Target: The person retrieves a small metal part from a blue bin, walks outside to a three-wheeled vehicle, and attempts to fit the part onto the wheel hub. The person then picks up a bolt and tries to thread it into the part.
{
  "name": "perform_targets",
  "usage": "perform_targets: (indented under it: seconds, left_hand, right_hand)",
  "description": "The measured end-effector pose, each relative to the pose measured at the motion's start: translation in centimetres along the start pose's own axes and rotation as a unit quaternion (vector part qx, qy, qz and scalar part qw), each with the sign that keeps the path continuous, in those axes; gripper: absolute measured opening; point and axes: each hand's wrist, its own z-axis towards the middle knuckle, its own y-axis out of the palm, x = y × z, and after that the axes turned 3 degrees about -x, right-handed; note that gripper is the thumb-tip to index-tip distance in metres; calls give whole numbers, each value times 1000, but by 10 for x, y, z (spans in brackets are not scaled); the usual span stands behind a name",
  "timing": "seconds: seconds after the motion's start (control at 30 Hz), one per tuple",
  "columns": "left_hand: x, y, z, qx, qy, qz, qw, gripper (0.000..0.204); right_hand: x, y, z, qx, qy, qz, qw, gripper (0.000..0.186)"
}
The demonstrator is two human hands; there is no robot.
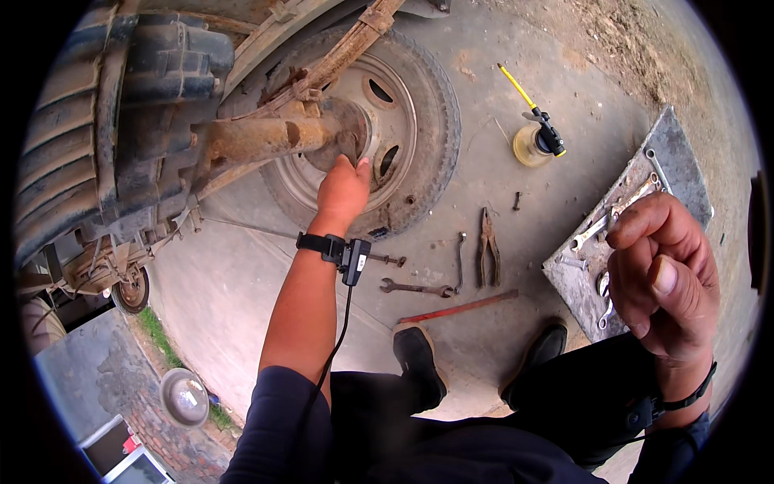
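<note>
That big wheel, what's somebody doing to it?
A person's left hand reaches the hub, where the rusty axle meets the big wheel. The right hand is raised and curled in front of a tray of wrenches; whether it holds anything is unclear. Pliers and a red bar lie on the ground.

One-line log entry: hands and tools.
Left hand: at wheel hub, grip hidden | Right hand: raised before metal tray, fingers curled, no held object visible | Ground: pliers, open-ended wrench, red bar
</note>
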Motion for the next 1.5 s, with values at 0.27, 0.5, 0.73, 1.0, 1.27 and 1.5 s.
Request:
perform_targets:
  seconds: [0.27,0.5,0.73,1.0,1.27,1.5]
  left_hand:
    - [18,42,5,88,-138,-230,960,47]
    - [10,9,-4,36,-34,-37,998,44]
    - [5,31,3,91,-67,-94,989,44]
    - [18,36,0,110,-102,-135,979,44]
    - [-2,2,-1,25,19,32,999,43]
    - [18,35,6,98,-101,-138,980,47]
  right_hand:
    - [-3,0,-3,-7,-12,-2,1000,40]
    - [-2,-4,-9,2,-6,13,1000,39]
    - [-5,-2,-11,4,-24,21,999,39]
    - [-3,-7,-17,10,-29,16,999,40]
    - [-5,3,-11,6,-26,-4,1000,39]
    - [-7,0,-19,20,-34,20,999,42]
